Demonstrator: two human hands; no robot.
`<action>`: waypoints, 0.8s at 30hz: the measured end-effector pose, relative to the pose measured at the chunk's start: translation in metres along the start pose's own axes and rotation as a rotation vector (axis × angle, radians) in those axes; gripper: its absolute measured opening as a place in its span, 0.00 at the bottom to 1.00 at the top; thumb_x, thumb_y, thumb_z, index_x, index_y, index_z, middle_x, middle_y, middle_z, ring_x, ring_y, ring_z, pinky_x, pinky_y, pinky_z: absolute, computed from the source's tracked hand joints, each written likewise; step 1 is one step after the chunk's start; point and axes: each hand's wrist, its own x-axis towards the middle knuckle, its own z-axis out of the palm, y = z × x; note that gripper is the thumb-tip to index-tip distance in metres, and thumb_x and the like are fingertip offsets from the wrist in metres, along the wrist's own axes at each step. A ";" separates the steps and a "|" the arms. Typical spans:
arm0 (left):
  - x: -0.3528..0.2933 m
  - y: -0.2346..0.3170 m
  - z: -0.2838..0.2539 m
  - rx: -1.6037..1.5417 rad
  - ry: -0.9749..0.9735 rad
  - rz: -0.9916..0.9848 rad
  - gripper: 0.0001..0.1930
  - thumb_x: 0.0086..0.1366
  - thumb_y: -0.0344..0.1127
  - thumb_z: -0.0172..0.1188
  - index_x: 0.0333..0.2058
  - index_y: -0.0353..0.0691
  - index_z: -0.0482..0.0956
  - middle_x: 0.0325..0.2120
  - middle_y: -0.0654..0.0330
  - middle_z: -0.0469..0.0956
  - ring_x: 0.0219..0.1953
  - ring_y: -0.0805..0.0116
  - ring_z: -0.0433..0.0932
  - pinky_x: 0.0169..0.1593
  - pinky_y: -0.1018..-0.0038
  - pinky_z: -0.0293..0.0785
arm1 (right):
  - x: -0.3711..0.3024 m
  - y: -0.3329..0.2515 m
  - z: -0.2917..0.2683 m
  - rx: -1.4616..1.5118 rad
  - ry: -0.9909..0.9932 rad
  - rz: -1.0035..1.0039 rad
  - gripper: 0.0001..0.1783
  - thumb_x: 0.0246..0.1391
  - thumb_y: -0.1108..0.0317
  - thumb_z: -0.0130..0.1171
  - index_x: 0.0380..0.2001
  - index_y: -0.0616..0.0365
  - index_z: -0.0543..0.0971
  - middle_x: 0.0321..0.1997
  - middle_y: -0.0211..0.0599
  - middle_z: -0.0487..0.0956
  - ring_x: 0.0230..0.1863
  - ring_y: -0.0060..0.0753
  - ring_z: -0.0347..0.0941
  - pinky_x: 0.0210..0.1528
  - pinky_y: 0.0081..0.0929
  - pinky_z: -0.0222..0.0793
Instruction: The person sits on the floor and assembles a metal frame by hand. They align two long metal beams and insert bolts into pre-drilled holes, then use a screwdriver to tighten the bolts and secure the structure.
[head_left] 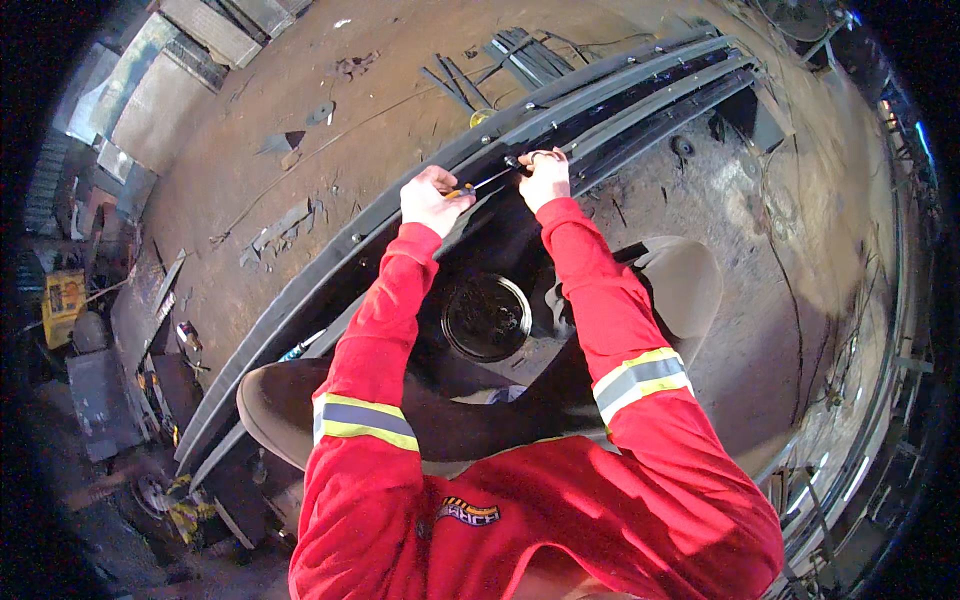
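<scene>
Orange-handled tool point(464, 190) has long bars point(300, 288) and round container point(529, 318) nearby.

Above centre, the left hand point(435, 204) holds a thin-shafted tool point(461, 191), the right hand point(546, 177) a small dark piece point(514, 163) near its tip; long grey bars point(288, 305) arc from lower left to upper right.

red against grey and brown

the sleeves point(375, 345) are red, with bands point(368, 420) striped yellow and grey. over the grey bars point(610, 87), the tool point(490, 181) has an orange handle point(461, 192). left of the bars, the case point(63, 303) is yellow; beyond them, the floor point(230, 205) is brown.
</scene>
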 end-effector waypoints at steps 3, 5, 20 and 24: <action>0.016 0.026 -0.012 0.078 -0.006 0.045 0.20 0.39 0.38 0.76 0.30 0.36 0.79 0.26 0.55 0.82 0.27 0.68 0.81 0.34 0.73 0.78 | -0.007 0.015 0.018 -0.057 0.182 -0.106 0.16 0.39 0.57 0.69 0.30 0.55 0.83 0.34 0.36 0.80 0.49 0.39 0.72 0.67 0.43 0.50; 0.039 0.042 -0.024 -0.044 -0.058 -0.075 0.17 0.44 0.32 0.74 0.32 0.34 0.79 0.24 0.56 0.81 0.22 0.72 0.79 0.28 0.75 0.76 | -0.008 0.001 0.018 -0.123 0.120 -0.076 0.16 0.41 0.55 0.68 0.30 0.55 0.84 0.36 0.39 0.80 0.53 0.41 0.70 0.67 0.46 0.49; 0.138 0.169 0.111 0.563 -0.275 0.416 0.21 0.55 0.36 0.58 0.50 0.50 0.77 0.40 0.48 0.80 0.43 0.50 0.79 0.49 0.59 0.76 | -0.023 -0.021 0.008 0.001 0.350 0.017 0.14 0.35 0.67 0.65 0.29 0.61 0.79 0.39 0.46 0.79 0.49 0.46 0.72 0.65 0.51 0.54; 0.138 0.155 0.142 0.671 -0.489 0.340 0.24 0.56 0.33 0.55 0.53 0.56 0.76 0.44 0.51 0.79 0.47 0.50 0.79 0.50 0.58 0.76 | -0.022 -0.013 0.018 0.208 0.524 -0.066 0.17 0.38 0.62 0.61 0.33 0.59 0.80 0.43 0.41 0.80 0.50 0.45 0.73 0.64 0.52 0.55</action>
